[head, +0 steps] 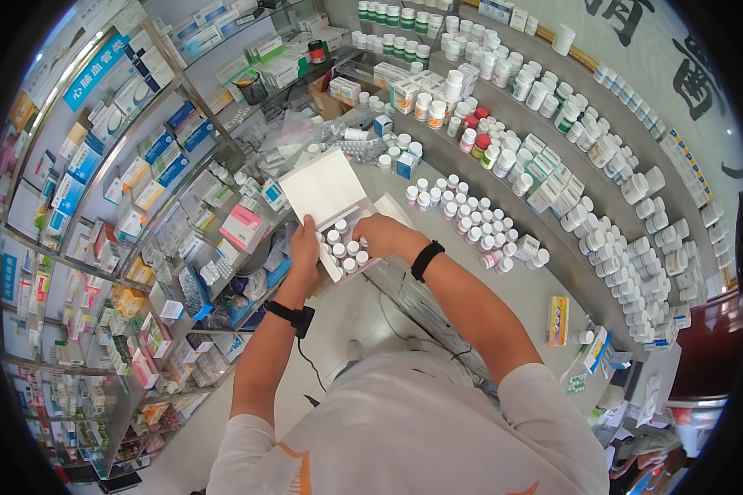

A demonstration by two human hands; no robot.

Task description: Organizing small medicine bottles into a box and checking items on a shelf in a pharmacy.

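An open carton (325,192) with a white-lined flap raised is held out in front of my body. My left hand (306,250) grips its left side, thumb up along the edge. Inside stand several small white-capped bottles (340,249) packed close together. My right hand (387,237) is at the carton's right side with curled fingers reaching in; the fingertips are hidden, so whether they hold a bottle is unclear. To the right of that hand, a group of similar bottles (470,216) with pinkish labels stands on the grey counter (427,241).
Stepped shelves at right carry rows of white bottles (600,151). Glass shelving with medicine boxes (155,145) rises at left. A pink-and-white box (243,228) lies near my left hand. Behind the carton are plastic-wrapped packs (359,148). A yellow box (557,320) lies at the counter's right.
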